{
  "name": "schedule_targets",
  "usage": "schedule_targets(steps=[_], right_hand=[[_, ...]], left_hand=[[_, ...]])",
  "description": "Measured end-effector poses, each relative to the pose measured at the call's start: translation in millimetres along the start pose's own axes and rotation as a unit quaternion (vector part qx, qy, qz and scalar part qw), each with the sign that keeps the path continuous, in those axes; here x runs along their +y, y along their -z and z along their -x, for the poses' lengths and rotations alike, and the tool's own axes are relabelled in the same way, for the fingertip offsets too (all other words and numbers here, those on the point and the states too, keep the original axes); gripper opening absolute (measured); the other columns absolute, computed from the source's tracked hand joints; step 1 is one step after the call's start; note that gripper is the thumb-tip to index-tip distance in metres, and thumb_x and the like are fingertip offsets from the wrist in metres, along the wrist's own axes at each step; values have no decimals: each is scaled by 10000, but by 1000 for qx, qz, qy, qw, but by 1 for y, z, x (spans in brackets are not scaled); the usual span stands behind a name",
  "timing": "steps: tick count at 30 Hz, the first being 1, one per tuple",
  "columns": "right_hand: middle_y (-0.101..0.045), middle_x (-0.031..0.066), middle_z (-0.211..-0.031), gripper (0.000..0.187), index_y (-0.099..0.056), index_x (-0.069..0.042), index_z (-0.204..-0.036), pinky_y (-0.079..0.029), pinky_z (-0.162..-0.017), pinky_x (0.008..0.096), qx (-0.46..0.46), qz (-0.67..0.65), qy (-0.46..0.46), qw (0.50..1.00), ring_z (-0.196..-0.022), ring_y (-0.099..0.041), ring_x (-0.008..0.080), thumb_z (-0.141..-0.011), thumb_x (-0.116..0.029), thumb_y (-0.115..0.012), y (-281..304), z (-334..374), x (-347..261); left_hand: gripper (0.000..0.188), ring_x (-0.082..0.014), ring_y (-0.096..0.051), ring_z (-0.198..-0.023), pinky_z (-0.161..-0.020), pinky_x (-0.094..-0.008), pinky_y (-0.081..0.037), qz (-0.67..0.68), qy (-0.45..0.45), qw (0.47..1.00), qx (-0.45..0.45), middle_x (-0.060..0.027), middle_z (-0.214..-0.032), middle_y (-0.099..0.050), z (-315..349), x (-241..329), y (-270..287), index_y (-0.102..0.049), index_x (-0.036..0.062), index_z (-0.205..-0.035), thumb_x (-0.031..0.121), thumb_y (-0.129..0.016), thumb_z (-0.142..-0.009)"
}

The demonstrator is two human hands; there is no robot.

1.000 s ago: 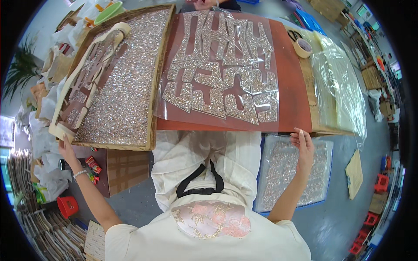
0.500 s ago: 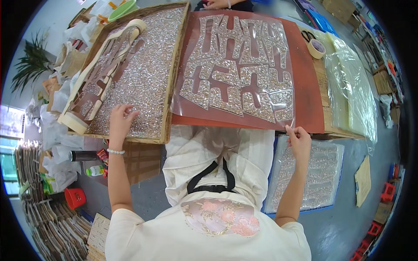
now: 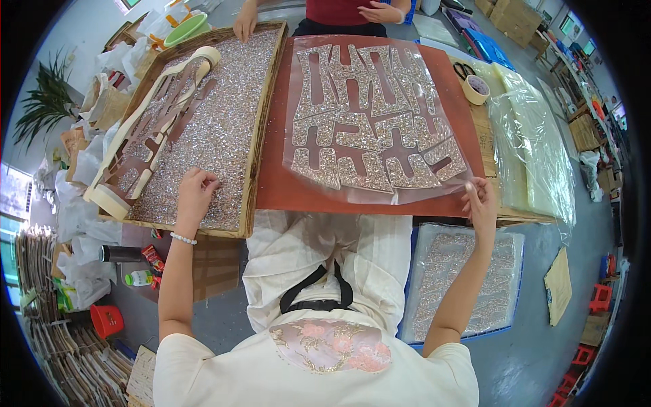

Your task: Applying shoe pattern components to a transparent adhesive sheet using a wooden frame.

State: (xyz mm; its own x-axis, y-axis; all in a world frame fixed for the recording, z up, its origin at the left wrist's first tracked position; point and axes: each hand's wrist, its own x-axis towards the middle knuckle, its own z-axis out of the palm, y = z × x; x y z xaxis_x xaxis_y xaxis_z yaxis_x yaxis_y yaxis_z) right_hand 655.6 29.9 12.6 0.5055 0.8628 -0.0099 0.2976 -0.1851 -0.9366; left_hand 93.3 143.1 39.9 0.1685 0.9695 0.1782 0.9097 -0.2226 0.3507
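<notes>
My right hand (image 3: 480, 197) pinches the near right corner of a clear plastic film sheet (image 3: 377, 197). Glittering rhinestone pieces (image 3: 352, 112) with cut-out slots are laid across the film, above a reddish-brown board (image 3: 271, 190). At the near end of a wooden-rimmed tray (image 3: 252, 197), my left hand (image 3: 198, 197) hovers over or rests on loose glittering stones (image 3: 227, 115). Its fingers are drawn together; whatever may be between them is too small to make out. A brown cut-out template sheet (image 3: 129, 156) with cream tape rolls (image 3: 110, 201) lies along the tray's left side.
Across the table stands a co-worker, one hand (image 3: 245, 28) at the tray's far edge. Scissors (image 3: 464, 70), a tape roll (image 3: 476, 89) and stacked clear film (image 3: 536, 136) sit to the right. Below right is a blue-edged stack of wrapped glittering sheets (image 3: 468, 278).
The film's near right corner has shifted right and turned with my right hand. My left fingers have drawn together. More of the co-worker shows, with a hand now at the tray.
</notes>
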Motion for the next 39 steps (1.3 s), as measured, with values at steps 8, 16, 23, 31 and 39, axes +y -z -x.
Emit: schedule_targets(steps=[8,16,23,31,39], right_hand=[[-570,11,-779,378,-539,-58,-1219,-368,-513,175,163,-119,28,979,-583,-504,43,-1012,-357,-432,11,27,52],[-571,10,-798,286,-545,-38,-1200,-417,-621,187,174,-131,48,975,-684,-505,46,-998,-233,-491,-35,44,25],[-573,32,-839,270,-537,-16,-1200,-457,-672,215,107,-145,90,980,-739,-538,75,-973,-162,-523,-51,46,29],[-580,18,-809,263,-532,-21,-1204,-433,-636,195,79,-134,92,984,-683,-507,57,-980,-157,-512,-53,38,46],[-581,16,-802,254,-546,-28,-1190,-434,-624,195,81,-136,83,984,-669,-512,57,-974,-161,-525,-54,31,53]], left_hand=[[93,-199,-589,-657,-617,-305,-466,68,26,989,127,-104,-779,-628,-14,46,-12,-689,6,-863,86,-681,-816],[84,-211,-607,-695,-646,-315,-481,279,-92,954,55,-97,-808,-650,-19,188,-105,-694,24,-861,81,-706,-801],[99,-247,-576,-805,-708,-358,-479,280,-171,944,36,-75,-821,-607,-22,214,-174,-681,27,-845,62,-717,-759],[118,-244,-563,-807,-710,-363,-475,266,-190,944,45,-68,-828,-579,-27,221,-188,-688,39,-832,48,-738,-725],[182,-200,-525,-778,-684,-323,-434,207,-237,946,80,-25,-826,-561,-31,230,-196,-751,131,-902,81,-747,-727]])
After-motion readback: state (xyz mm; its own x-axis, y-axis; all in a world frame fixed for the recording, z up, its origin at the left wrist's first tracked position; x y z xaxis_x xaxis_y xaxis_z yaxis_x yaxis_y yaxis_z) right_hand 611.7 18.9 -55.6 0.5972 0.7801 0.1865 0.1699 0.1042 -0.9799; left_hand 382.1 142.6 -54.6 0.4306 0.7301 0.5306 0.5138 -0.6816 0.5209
